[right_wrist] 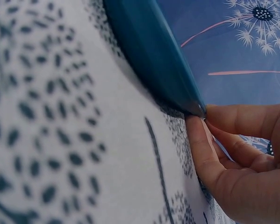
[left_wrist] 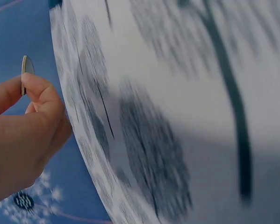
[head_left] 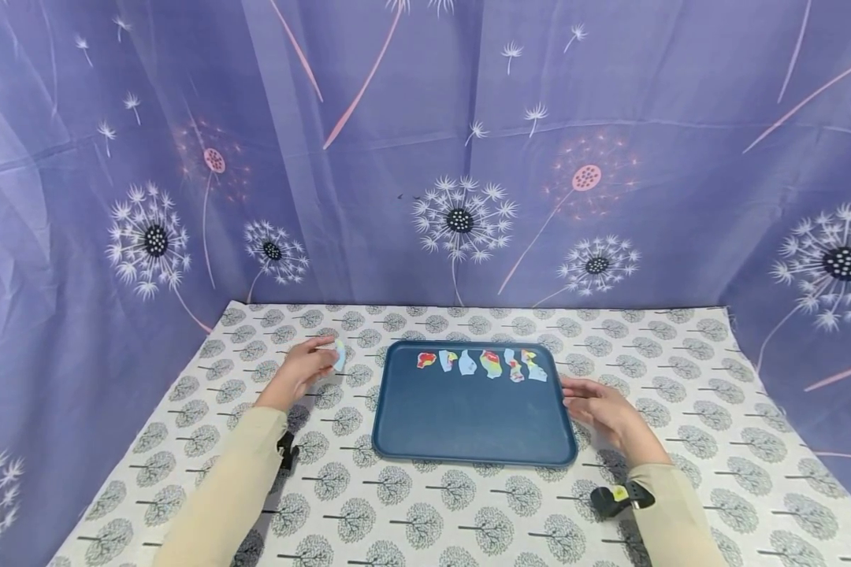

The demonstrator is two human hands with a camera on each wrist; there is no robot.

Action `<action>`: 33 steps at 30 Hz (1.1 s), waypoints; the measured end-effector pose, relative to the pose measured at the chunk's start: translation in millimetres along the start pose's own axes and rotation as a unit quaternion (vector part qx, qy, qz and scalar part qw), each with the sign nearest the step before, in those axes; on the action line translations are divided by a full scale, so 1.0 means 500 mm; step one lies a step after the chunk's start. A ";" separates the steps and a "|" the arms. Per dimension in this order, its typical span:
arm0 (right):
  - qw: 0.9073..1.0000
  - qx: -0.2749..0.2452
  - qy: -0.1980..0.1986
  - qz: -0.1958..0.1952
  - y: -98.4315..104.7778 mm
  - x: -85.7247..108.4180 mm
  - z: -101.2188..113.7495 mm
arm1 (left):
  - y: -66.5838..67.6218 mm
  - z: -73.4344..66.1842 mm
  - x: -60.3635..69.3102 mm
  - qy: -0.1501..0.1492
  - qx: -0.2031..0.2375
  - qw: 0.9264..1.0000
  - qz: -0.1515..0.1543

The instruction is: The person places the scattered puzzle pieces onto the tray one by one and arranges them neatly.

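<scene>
My left hand (head_left: 303, 372) pinches a thin, flat, light-blue piece (head_left: 340, 356) with a yellowish tip, left of the tray. Seen edge-on in the left wrist view, the piece (left_wrist: 25, 74) stands upright between thumb and finger. A dark blue rectangular tray (head_left: 468, 421) lies on the tablecloth. Along its far side runs a row of several irregular flat pieces, among them a red one (head_left: 426, 360), a light-blue one (head_left: 467, 363) and a red-and-yellow one (head_left: 492, 364). At the tray's right rim (right_wrist: 196, 109), my right hand (head_left: 601, 407) holds the edge between thumb and fingers.
A white tablecloth (head_left: 425, 524) printed with grey trees covers the table. Behind it hangs a purple curtain (head_left: 369, 213) with dandelions, reaching round both sides. A dark strap (head_left: 627, 498) sits on the right wrist.
</scene>
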State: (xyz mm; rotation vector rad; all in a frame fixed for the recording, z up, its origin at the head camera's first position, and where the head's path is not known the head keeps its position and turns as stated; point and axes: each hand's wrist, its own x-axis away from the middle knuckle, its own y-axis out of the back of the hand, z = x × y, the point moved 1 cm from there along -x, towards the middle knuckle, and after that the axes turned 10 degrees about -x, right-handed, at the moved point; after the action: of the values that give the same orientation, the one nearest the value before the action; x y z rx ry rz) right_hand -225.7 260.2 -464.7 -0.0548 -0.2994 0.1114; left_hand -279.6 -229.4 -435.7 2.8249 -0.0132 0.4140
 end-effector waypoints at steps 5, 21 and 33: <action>1.000 -0.003 0.001 0.000 0.001 -0.002 -0.001 | -0.046 -0.010 -0.010 -0.003 0.013 1.000 0.015; 1.000 0.008 -0.002 0.000 -0.001 0.001 -0.001 | -0.167 -0.041 -0.031 -0.037 -0.045 0.998 0.016; 1.000 -0.011 0.004 0.011 0.001 -0.001 -0.002 | -0.215 -0.047 -0.040 -0.080 -0.100 0.992 0.001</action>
State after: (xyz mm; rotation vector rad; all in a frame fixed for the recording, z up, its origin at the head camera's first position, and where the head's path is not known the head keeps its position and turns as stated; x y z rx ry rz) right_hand -225.8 260.4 -465.8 -0.0803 -0.2929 0.1292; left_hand -299.9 -120.1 -449.8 2.6517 -0.0851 0.1742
